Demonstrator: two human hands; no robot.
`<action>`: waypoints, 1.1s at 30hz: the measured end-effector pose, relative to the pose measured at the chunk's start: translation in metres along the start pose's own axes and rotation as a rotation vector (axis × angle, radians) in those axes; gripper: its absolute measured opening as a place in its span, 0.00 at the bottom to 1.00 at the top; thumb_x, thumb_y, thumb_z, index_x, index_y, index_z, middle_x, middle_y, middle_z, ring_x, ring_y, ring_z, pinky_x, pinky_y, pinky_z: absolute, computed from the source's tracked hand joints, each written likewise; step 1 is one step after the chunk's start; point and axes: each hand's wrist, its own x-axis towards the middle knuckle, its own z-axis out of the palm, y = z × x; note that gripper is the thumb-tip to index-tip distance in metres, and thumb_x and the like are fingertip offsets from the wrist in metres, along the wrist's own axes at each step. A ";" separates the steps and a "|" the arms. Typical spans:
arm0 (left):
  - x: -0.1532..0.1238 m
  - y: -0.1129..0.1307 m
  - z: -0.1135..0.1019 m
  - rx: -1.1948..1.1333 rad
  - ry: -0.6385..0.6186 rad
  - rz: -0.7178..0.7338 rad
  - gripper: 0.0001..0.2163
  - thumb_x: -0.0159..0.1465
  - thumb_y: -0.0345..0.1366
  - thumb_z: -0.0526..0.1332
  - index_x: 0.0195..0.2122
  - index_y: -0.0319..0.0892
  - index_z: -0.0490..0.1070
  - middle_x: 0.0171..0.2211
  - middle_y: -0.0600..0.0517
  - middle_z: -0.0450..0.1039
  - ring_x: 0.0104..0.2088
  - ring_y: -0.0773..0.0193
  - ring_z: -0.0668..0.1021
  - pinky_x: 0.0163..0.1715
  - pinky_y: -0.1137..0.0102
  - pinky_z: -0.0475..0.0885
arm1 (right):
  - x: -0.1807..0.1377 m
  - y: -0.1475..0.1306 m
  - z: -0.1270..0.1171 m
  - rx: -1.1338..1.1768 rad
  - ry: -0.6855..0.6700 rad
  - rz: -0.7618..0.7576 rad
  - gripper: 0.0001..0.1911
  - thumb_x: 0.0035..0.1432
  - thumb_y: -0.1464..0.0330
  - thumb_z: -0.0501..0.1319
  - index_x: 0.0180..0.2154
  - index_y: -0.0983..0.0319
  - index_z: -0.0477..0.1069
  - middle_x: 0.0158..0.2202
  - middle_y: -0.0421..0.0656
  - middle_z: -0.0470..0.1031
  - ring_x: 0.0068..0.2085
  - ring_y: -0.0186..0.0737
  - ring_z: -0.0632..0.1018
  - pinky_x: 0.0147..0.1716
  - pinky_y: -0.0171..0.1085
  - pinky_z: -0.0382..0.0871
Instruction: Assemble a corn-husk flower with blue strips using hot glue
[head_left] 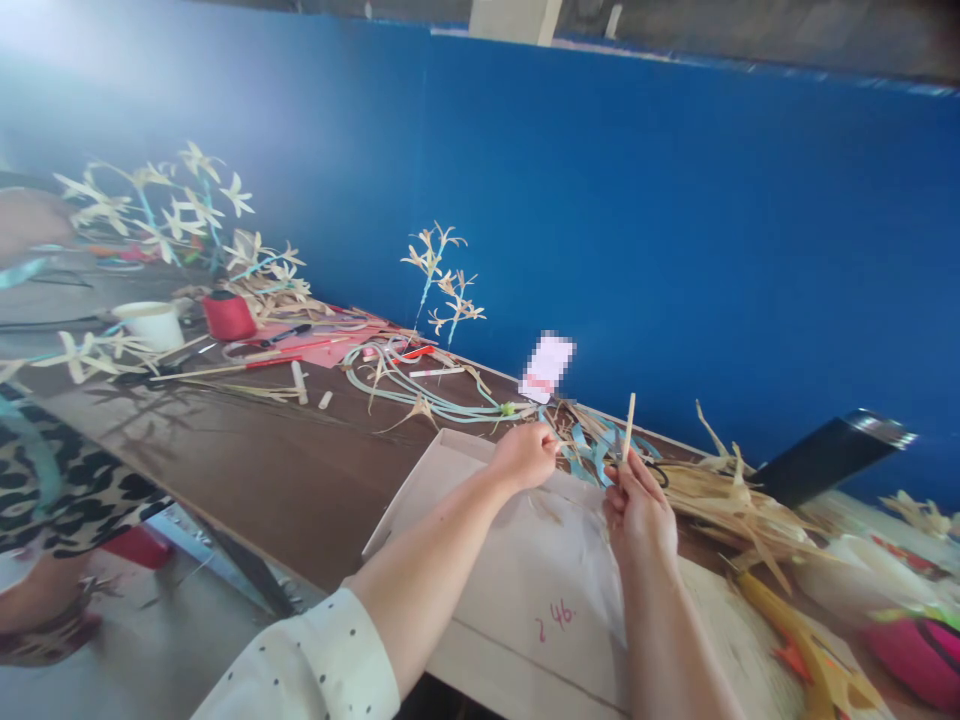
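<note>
My left hand (527, 455) is closed in a pinch on the end of a thin straw strip over a flat white box (420, 490). My right hand (639, 512) is closed around a pale straw stick (629, 424) that stands upright from its fingers. Both hands hover at the far edge of the box, close to a tangle of light blue ribbon (592, 445). Dry straw leaves (720, 495) lie just right of my right hand.
A brown table (247, 460) carries straw flowers (439, 275), a red thread spool (229, 315), a white cup (154, 323), sticks and blue cords. A black cylinder (829, 455) lies at right, a pink object (919, 655) at far right. Another person in a leopard-print garment (60, 490) sits at left. A blue wall stands behind.
</note>
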 end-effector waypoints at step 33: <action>-0.007 0.007 -0.022 0.117 -0.404 -0.021 0.06 0.51 0.39 0.62 0.27 0.43 0.76 0.25 0.54 0.76 0.24 0.68 0.73 0.25 0.74 0.63 | 0.002 0.005 0.005 -0.055 0.182 -0.155 0.31 0.39 0.62 0.69 0.47 0.63 0.73 0.23 0.41 0.72 0.17 0.25 0.59 0.14 0.29 0.49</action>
